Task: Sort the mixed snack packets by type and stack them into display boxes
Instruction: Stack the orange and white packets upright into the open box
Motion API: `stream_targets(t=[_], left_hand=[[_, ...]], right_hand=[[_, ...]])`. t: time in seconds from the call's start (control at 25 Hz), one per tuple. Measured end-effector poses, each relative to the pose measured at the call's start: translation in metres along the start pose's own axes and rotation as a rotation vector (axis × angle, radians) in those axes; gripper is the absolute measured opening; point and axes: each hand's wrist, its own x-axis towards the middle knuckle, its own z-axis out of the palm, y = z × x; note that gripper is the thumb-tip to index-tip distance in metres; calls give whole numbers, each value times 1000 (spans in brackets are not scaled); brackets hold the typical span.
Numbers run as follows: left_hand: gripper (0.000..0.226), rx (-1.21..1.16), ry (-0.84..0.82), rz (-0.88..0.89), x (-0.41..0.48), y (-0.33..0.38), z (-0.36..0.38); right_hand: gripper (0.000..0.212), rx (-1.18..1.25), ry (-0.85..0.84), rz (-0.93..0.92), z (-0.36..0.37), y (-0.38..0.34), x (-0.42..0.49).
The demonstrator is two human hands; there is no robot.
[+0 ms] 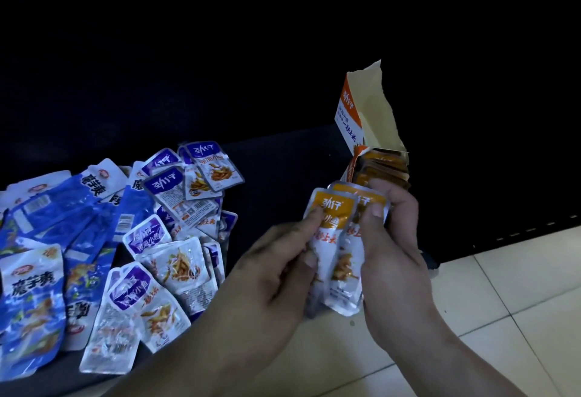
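Both hands hold a small bunch of orange-topped snack packets [338, 233] in the middle right of the view. My left hand [276, 271] pinches the front packet with thumb and fingers. My right hand [393, 239] grips the packets behind, thumb on top. Just beyond them stands an orange display box [352, 114] with its torn flap up and several orange packets [383, 167] stacked inside. To the left lies a mixed pile: purple-topped packets [176, 208] and larger blue packets [47, 239].
The pile and box sit on a dark surface [283, 161] that runs back into deep shadow. Pale floor tiles [503, 286] show at the lower right, beyond the surface's edge.
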Motion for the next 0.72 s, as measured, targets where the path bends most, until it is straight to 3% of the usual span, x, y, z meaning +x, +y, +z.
stream_targets(t=[0.16,0.28,0.44,0.72], left_hand=[[71,-22,78,-31,1,4,6],[62,-73,130,-20,2,11,12],[46,-115,179,-43,-2,13,19],[52,-146,115,-148,-15,26,72]], right_hand=[[29,-11,-104,-71,4,-10,-6],[34,-18,-157,-133,5,-12,-1],[26,-22,-106,-85,-6,-8,2],[24,11,-45,-84,-39,-12,-6]])
